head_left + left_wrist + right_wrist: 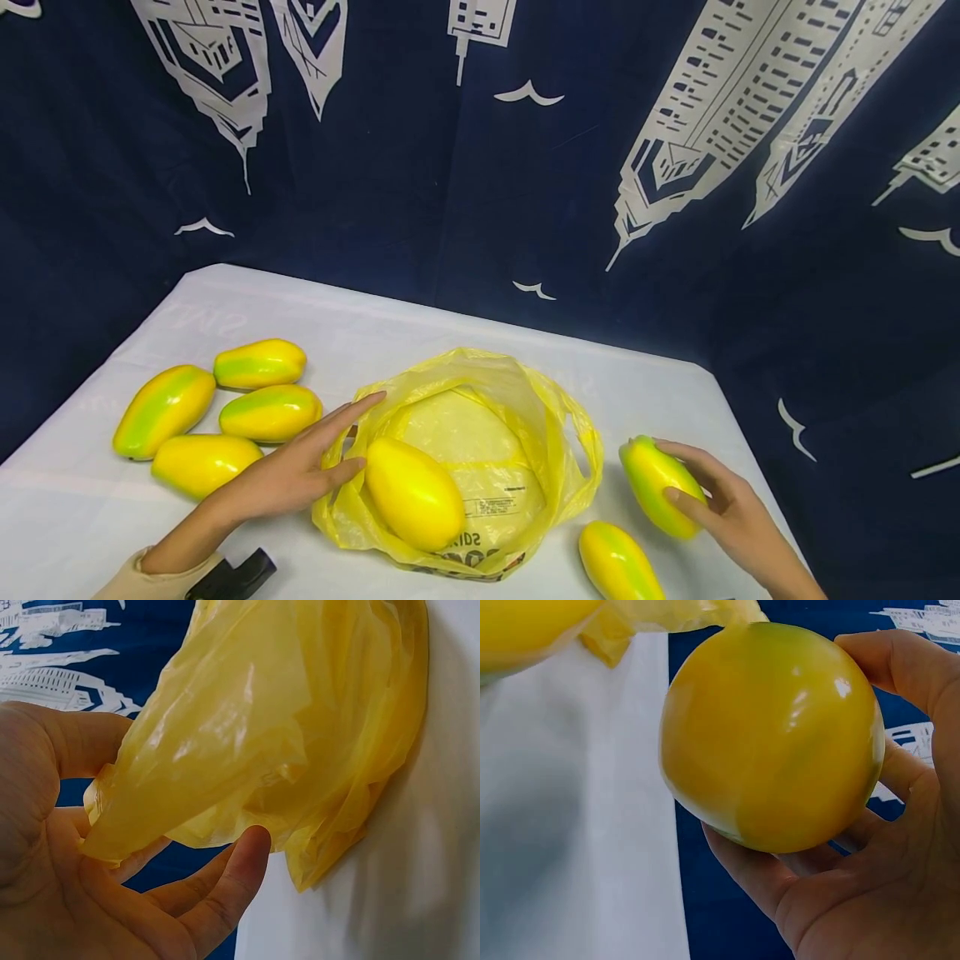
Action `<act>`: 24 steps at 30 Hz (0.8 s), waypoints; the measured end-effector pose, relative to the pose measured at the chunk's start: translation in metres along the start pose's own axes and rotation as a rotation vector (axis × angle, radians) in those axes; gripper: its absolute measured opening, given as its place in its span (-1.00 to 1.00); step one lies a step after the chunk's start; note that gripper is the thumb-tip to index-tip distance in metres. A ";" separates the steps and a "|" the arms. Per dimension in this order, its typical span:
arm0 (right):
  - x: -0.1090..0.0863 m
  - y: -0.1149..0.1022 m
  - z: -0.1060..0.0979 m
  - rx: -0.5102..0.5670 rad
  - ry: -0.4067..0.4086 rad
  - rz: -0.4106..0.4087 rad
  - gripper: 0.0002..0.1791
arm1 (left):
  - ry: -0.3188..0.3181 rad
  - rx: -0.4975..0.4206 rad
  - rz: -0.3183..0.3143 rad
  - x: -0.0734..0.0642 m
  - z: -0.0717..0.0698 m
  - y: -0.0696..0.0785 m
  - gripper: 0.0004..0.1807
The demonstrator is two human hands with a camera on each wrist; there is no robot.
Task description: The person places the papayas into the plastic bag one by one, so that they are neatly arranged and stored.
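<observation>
My right hand [723,500] grips a shiny yellow-green papaya [660,487] at the right, beside the bag. In the right wrist view this papaya [772,742] shows end-on, with thumb and fingers around its sides. A yellow plastic bag [555,417] stands with its mouth open in the middle, and a yellow papaya [416,496] lies inside at its left. My left hand [300,471] is at the bag's left rim with fingers extended. The left wrist view shows the bag's thin film [210,735] passing between thumb and fingers, which are only loosely bent.
Several papayas lie grouped on the left, among them an upper one [260,364] and a lower one [206,464]. Another papaya [618,562] is at the front right, near the bag. The white-covered table [300,296] ends at a dark blue curtain [420,183] with printed buildings.
</observation>
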State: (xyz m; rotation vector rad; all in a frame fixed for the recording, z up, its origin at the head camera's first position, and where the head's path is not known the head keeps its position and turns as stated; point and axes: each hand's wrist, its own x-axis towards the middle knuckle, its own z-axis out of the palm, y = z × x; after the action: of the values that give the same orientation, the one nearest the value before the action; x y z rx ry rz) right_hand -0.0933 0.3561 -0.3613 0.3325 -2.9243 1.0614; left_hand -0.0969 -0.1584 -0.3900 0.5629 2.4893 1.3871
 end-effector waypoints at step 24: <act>0.029 -0.047 0.008 0.176 -0.061 -0.328 -0.37 | -0.004 0.004 -0.035 0.000 0.000 0.001 -0.20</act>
State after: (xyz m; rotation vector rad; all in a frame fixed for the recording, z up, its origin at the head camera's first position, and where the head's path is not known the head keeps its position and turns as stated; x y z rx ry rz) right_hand -0.1113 0.3108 -0.3352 0.8288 -2.6955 1.2714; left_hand -0.0971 -0.1580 -0.3886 0.5192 2.4869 1.3677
